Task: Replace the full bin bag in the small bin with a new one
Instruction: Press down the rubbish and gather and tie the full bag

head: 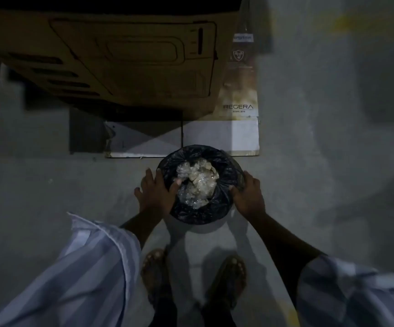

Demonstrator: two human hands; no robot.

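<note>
Striped sleeves (89, 267), both hands gripping crinkled black bag (198, 214), round bin

The bin bag (199, 208) is black; the rubbish (197, 182) inside is pale and clear; the sleeves (80, 267) are white-and-blue striped; the box (111, 62) is brown.
</note>
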